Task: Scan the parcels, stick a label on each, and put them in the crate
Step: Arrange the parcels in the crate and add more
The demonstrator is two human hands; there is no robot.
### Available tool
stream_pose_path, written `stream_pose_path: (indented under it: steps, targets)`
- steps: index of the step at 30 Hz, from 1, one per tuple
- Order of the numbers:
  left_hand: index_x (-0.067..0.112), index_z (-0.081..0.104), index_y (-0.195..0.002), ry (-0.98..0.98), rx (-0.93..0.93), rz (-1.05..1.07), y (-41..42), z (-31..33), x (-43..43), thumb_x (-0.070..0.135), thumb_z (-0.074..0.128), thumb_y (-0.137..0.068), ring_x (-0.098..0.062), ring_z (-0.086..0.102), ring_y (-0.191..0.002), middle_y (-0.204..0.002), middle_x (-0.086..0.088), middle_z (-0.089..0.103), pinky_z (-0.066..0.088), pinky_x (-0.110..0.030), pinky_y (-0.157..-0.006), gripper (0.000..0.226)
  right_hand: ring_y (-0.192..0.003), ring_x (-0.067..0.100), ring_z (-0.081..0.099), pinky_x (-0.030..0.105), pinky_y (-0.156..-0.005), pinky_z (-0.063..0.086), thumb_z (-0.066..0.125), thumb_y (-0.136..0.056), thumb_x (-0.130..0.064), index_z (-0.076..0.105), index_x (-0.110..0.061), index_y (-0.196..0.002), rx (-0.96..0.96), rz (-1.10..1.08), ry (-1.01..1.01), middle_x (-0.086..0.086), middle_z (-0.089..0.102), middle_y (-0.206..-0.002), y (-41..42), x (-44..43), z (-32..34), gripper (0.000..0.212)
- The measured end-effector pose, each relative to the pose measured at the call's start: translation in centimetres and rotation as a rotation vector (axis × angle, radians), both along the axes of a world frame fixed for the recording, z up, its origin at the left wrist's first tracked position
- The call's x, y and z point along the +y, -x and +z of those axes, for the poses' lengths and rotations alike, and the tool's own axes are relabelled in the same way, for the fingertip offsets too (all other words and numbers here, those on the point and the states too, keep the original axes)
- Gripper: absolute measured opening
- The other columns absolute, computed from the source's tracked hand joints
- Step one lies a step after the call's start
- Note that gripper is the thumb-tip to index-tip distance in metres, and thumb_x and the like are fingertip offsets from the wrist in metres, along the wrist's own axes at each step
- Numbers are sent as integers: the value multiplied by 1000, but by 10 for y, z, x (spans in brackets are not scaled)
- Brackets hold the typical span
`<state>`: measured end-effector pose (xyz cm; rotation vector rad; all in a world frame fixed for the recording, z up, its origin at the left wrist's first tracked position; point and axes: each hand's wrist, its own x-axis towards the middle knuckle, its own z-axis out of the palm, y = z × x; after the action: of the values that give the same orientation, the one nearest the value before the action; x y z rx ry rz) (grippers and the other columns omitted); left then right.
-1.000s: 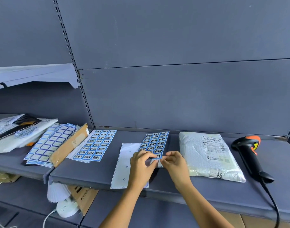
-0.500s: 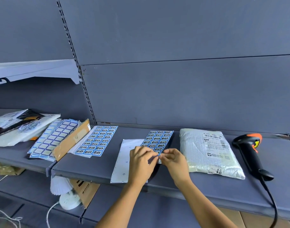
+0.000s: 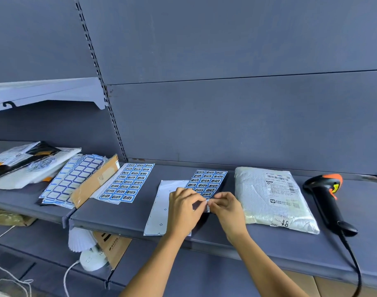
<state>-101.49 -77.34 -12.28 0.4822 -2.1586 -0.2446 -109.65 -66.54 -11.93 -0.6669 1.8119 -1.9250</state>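
A blue label sheet (image 3: 207, 181) lies on the grey shelf (image 3: 123, 219), its near corner lifted between my hands. My left hand (image 3: 184, 207) pinches that near edge, and my right hand (image 3: 225, 207) pinches a label at the same corner; the fingertips almost touch. Under my left hand lies a white backing sheet (image 3: 161, 209). A white parcel (image 3: 271, 198) with a shipping label rests just right of my right hand. The black and orange scanner (image 3: 326, 196) lies further right. No crate is in view.
A second full label sheet (image 3: 127, 182) lies to the left, beside a cardboard piece (image 3: 95, 181), blank blue-edged label sheets (image 3: 69, 181) and a pile of flat parcels (image 3: 27, 163). The scanner cable (image 3: 354, 266) hangs over the shelf's front edge. A lower shelf holds a box and a white device.
My hands have stayed at the near corner of the label sheet, fingertips working closer together. The camera view has shifted slightly; nothing else moved.
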Motion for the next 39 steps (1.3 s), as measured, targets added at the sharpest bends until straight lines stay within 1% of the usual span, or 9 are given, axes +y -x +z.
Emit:
stream_pose_path:
  steps: [4,8,12,22,28,30,32,36,39]
  targets:
    - [24,69,-68,-333,-14,-80,-2,5,6,29,67,-77,-9,52,-76,-71,13,63,42,-25,-70,10,-73,16,63,24,-71,49,60,-86,4,53,-18,-87,64,30,-2,5,69,-80,-1,1,0,23]
    - [18,68,-70,-683,87,-126,-4,7,12,11,68,-79,-2,59,-70,-72,10,66,44,-15,-66,12,-70,13,60,21,-69,46,53,-87,5,60,-33,-97,175,55,-95,-7,64,-70,-2,-1,0,40]
    - [19,66,-69,-784,131,-112,-5,6,11,12,69,-82,1,55,-62,-67,11,66,41,-11,-61,15,-60,8,53,11,-58,42,52,-85,5,64,-20,-106,232,30,-174,-10,61,-66,-3,-2,1,34]
    - [24,59,-68,-820,178,-58,-7,9,11,10,62,-86,2,56,-66,-67,21,63,42,-12,-60,23,-69,11,55,4,-57,40,51,-84,2,65,-7,-114,339,-12,-313,-5,61,-73,-6,-4,2,34]
    - [25,58,-71,-800,228,-39,-9,11,13,11,61,-88,-1,59,-68,-75,18,64,44,-14,-63,23,-87,3,55,11,-87,41,57,-88,-3,67,-10,-108,408,-49,-318,3,49,-105,-12,-6,4,23]
    - [25,58,-72,-751,270,-26,-10,13,16,10,63,-87,0,59,-68,-77,11,64,42,-10,-61,22,-84,1,50,7,-78,36,58,-90,-9,69,-10,-99,417,-50,-311,3,51,-100,-16,-5,9,14]
    - [23,58,-74,-618,302,-13,-10,18,17,10,67,-85,1,59,-73,-83,6,61,42,-7,-62,19,-80,9,52,15,-69,37,58,-91,-16,68,-12,-87,356,-53,-289,-1,55,-84,-18,-6,18,12]
    - [16,61,-81,-351,289,-48,-7,27,14,7,71,-81,-3,57,-83,-92,3,53,44,-13,-73,14,-56,15,39,25,-56,32,61,-90,-33,59,-10,-68,19,-40,-186,-1,45,-55,-12,-6,47,32]
    - [12,61,-82,-259,270,-74,-3,30,20,8,74,-79,1,52,-88,-92,5,50,41,-11,-76,13,-41,10,38,20,-47,33,63,-90,-22,60,-8,-68,-159,3,-86,-5,44,-44,-5,-1,62,27]
